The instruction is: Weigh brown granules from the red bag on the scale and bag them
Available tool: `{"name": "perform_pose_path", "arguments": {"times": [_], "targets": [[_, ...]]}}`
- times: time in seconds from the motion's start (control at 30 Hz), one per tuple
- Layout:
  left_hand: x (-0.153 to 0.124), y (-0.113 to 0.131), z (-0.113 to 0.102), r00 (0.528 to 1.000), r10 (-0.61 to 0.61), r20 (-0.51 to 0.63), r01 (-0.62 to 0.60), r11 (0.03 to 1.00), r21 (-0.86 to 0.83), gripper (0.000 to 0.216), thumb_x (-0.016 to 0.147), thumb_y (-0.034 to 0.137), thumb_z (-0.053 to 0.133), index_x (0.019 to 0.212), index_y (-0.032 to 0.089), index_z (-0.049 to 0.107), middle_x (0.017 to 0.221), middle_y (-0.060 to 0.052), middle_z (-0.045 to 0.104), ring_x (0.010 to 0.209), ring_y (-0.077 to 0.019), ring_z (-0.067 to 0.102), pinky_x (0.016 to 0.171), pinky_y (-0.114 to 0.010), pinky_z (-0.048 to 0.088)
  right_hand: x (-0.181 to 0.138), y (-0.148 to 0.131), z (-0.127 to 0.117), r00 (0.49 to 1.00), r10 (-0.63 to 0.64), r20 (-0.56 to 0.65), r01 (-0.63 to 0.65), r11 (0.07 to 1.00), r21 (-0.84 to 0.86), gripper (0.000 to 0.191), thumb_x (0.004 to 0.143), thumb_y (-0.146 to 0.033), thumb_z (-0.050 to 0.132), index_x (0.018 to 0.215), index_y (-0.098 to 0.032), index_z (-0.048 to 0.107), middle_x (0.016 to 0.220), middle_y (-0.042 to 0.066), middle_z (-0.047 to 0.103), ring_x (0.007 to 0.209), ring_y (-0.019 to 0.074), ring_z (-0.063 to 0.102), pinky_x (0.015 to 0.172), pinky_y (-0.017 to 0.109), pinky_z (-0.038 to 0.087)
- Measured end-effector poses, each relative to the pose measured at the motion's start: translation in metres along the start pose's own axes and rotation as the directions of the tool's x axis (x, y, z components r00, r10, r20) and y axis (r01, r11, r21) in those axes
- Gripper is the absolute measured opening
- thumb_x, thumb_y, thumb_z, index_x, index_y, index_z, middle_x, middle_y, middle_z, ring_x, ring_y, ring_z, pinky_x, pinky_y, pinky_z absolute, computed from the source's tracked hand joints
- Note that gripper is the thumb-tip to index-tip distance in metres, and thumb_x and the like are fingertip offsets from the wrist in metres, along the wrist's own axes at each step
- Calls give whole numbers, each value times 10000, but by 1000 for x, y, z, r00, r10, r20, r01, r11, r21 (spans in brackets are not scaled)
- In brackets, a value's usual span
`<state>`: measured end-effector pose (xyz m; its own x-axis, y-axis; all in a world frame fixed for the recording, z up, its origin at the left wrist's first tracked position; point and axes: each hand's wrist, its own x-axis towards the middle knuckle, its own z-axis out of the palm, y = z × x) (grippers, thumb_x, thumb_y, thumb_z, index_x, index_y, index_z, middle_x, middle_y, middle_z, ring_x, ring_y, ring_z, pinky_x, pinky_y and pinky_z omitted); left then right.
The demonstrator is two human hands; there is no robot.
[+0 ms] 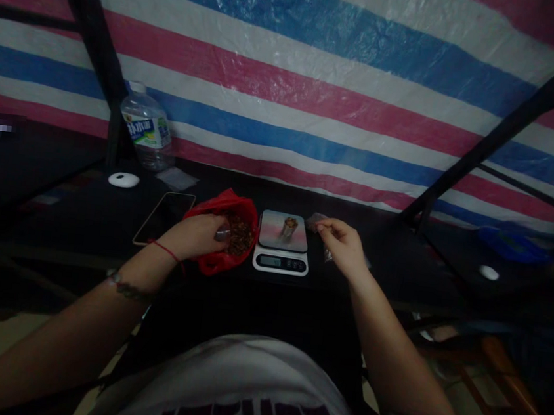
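Observation:
My left hand [201, 234] reaches into a red plastic bag [217, 209] filled with small brown pieces [239, 233], its fingers curled among them. Right of the bag stands a white digital scale [280, 261] with a small heap of the brown pieces [289, 225] on its platform. My right hand [343, 244] hovers just right of the scale, fingers pinched on a small clear plastic pouch [327, 255]. A red string circles my left wrist.
A phone [164, 217] lies left of the bag on the black table [82, 220]. A water bottle [146, 129] and a white round object [123, 180] stand at the back left. Another white round object [488, 273] lies far right. A striped tarp hangs behind.

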<state>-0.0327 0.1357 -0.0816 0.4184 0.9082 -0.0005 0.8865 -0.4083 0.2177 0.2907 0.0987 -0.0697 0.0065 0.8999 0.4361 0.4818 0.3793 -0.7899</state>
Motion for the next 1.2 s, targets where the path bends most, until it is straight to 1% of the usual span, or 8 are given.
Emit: {"name": "perform_pose_path", "arguments": {"times": [0.23, 0.37, 0.43, 0.53, 0.67, 0.8, 0.93, 1.2], "targets": [[7, -7, 8, 999, 12, 31, -13, 1000, 25, 233, 793, 305, 532, 963, 180, 630, 995, -109, 697, 867, -237, 661, 733, -294, 472, 2, -12, 12, 999, 27, 30, -27, 1000, 15, 201, 806, -334, 594, 836, -162, 696, 780, 46, 683, 696, 146, 605, 629, 254, 461], [11, -8, 11, 1000, -26, -2, 26, 1000, -6, 204, 830, 284, 487, 941, 189, 630, 962, -99, 699, 828, -233, 661, 714, -303, 470, 3, -28, 40, 982, -42, 186, 45, 999, -11, 167, 846, -260, 564, 904, -175, 696, 837, 44, 689, 731, 140, 617, 671, 257, 476], [13, -10, 11, 999, -32, -5, 32, 998, -47, 209, 830, 253, 480, 951, 185, 636, 955, -100, 699, 828, -227, 659, 723, -302, 471, 9, -37, 61, 932, -114, 345, 148, 986, -72, 167, 853, -199, 558, 943, -180, 697, 881, 46, 689, 807, 142, 621, 748, 268, 479], [12, -12, 5, 999, -37, 0, 36, 991, -129, 219, 825, 238, 479, 952, 183, 648, 932, -95, 701, 823, -213, 656, 729, -290, 474, 22, -47, 95, 794, -178, 582, 316, 938, -145, 213, 838, -125, 566, 1008, -163, 688, 1004, 70, 677, 961, 158, 607, 883, 289, 456], [4, -10, -8, 996, -78, -38, 67, 973, -220, 233, 853, 298, 444, 923, 189, 637, 902, -70, 700, 818, -205, 657, 698, -277, 471, 37, -55, 133, 650, -117, 751, 462, 845, -268, 218, 833, -123, 551, 1012, -116, 675, 1017, 122, 650, 952, 199, 606, 874, 327, 464], [-3, -9, -15, 994, -91, -58, 69, 950, -305, 221, 829, 331, 481, 924, 201, 632, 908, -49, 701, 803, -197, 658, 694, -279, 474, 40, -53, 154, 595, -40, 803, 533, 767, -356, 215, 830, -128, 532, 993, -79, 664, 1005, 164, 639, 908, 230, 612, 845, 355, 478], [-4, -10, -14, 981, -180, -78, 150, 943, -298, 256, 838, 354, 469, 960, 186, 620, 922, -75, 696, 790, -211, 659, 682, -302, 475, 40, -51, 164, 564, -43, 824, 557, 757, -342, 242, 842, -98, 501, 1023, -99, 661, 1018, 156, 642, 919, 223, 616, 845, 338, 475], [-1, -13, -9, 937, -326, -125, 308, 941, -142, 348, 806, 422, 490, 1046, 197, 605, 907, -83, 697, 797, -243, 662, 690, -303, 469, 41, -49, 164, 571, -89, 816, 572, 757, -317, 267, 857, -70, 436, 992, -109, 663, 979, 123, 653, 896, 202, 621, 828, 318, 474]]}}
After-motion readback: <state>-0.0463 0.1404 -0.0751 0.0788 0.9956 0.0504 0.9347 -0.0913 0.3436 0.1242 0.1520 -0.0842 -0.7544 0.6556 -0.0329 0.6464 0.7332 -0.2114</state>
